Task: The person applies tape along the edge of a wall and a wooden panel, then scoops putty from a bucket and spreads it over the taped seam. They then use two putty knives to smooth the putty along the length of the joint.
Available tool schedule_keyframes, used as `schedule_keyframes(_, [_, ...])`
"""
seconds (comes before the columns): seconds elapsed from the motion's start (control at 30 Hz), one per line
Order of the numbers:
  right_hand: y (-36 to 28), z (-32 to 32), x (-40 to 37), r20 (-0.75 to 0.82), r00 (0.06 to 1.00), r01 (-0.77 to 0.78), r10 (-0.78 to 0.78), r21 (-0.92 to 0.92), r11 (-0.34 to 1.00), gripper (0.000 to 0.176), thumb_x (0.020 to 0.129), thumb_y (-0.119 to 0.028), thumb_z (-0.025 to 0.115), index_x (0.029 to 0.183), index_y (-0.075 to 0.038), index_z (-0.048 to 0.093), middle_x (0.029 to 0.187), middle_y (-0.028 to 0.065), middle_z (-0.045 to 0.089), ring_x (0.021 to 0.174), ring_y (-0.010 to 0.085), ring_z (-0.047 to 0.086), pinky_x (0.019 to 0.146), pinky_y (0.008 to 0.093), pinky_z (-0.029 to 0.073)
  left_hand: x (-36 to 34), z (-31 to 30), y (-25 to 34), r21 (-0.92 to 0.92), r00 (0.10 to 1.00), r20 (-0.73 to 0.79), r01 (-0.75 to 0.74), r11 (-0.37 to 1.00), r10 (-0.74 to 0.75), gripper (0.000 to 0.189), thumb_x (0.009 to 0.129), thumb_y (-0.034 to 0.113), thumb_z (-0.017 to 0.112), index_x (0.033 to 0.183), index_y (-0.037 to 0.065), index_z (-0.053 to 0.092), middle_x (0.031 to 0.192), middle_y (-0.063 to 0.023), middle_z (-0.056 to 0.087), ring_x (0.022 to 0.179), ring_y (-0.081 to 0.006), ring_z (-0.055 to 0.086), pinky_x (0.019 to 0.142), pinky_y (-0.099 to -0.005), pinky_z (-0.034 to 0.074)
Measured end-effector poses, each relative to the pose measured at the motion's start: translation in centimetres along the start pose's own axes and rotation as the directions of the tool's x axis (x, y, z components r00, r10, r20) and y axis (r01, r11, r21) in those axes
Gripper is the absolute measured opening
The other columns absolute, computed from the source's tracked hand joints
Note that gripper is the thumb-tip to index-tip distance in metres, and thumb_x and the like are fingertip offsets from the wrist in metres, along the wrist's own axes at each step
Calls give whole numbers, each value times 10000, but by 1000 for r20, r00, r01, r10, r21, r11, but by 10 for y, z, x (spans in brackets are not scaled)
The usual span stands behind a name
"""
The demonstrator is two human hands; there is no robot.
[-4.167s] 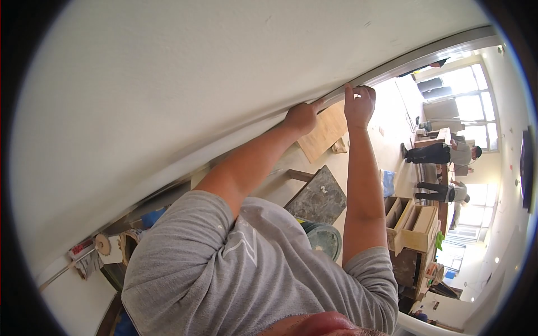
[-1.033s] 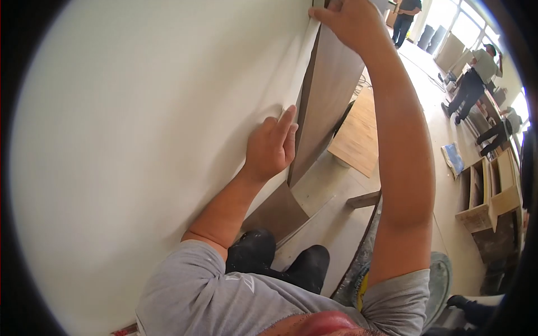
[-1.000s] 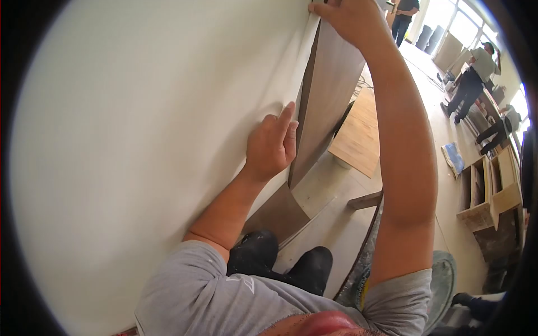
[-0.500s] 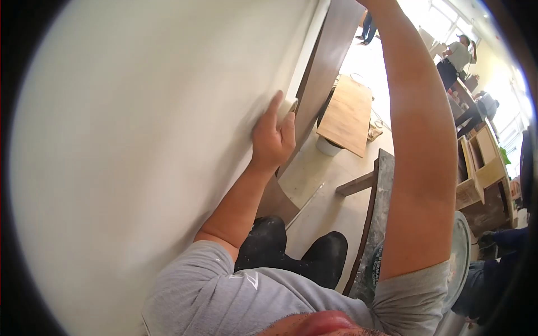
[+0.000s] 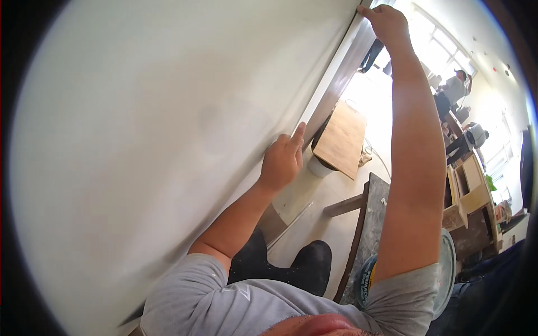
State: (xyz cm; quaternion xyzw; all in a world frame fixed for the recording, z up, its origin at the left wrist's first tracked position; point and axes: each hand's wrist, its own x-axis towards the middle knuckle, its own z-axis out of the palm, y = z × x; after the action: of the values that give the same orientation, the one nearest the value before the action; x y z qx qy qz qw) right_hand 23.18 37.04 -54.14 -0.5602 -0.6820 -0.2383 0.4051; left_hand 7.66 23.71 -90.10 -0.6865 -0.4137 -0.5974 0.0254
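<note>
Head view: along a large white panel, the left hand, index finger extended, meets its pale edge strip; the right hand reaches farther up. Whether either grips is unclear. Apparently edge work, calling for steady fingertips.

Daylight from the windows at the upper right makes that side of the frame brightest, the panes washed out and glare bleaching part of the floor nearly white. The white panel filling the left is softly lit, with faint grey patches and a blurry-edged shadow beside the left hand. Wide-lens distortion bends the scene toward the edges, and the corners fall to black. Distant people at the right look small and hazy.
</note>
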Motion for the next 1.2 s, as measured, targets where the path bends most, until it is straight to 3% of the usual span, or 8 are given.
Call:
schedule_keyframes(0.07, [-4,-6,-3,94,991,-94,92,25,995,574,826,-563,711,938,0,701,750,124,654,722,248,651,755,379,526,0,-16,8,36,999,38,4,999,-5,529,925,42,626,1439,104,516,832,-101,632,704,-283,624,638,-409,537])
schedule_keyframes(0.17, [-4,-5,-6,72,997,6,-3,-46,999,592,854,-588,675,1011,-19,721,767,117,670,739,233,661,765,378,528,0,-28,13,144,999,41,7,990,-13,527,928,64,629,1440,93,512,783,-101,602,682,-282,612,622,-410,535])
schedule_keyframes(0.27, [-11,-13,-11,131,989,-56,64,-59,997,580,875,-565,628,1060,-27,736,1001,167,727,959,320,689,887,412,525,3,-20,12,123,997,50,53,991,-59,496,937,97,627,1423,83,528,765,-101,594,675,-282,614,604,-408,535])
schedule_keyframes(0.47, [-9,-2,-19,25,998,-56,56,-26,998,578,872,-587,653,931,-17,725,784,137,698,769,270,675,773,389,525,0,-2,3,119,999,38,1,993,-5,510,949,109,602,1448,86,497,756,-117,585,637,-292,600,575,-414,530])
schedule_keyframes(0.87, [0,11,-24,-17,999,-33,32,-82,996,531,897,-542,644,920,-18,730,759,124,699,753,263,683,739,360,538,11,3,10,194,967,175,153,969,-187,505,984,181,564,1470,86,467,757,-152,586,612,-314,608,577,-430,531])
schedule_keyframes(1.03, [-22,-30,1,76,970,-243,232,196,950,457,846,-435,743,982,0,712,797,95,673,671,190,667,656,309,562,-1,-36,29,99,977,165,117,988,-132,506,984,161,571,1475,99,464,746,-144,578,616,-313,603,574,-436,517])
schedule_keyframes(1.1, [-27,-36,11,64,992,-109,112,-43,993,450,845,-445,743,956,-11,711,783,93,658,662,209,656,675,341,553,-2,-51,36,69,982,148,107,992,-116,515,978,149,582,1476,100,463,744,-136,574,617,-307,598,571,-432,512])
schedule_keyframes(1.2, [-17,-28,23,93,994,-32,55,-231,972,531,886,-546,650,978,-28,723,901,156,707,927,322,700,840,425,566,-6,-70,44,37,990,114,84,996,-88,534,964,133,604,1478,101,463,743,-123,570,618,-295,592,568,-422,509])
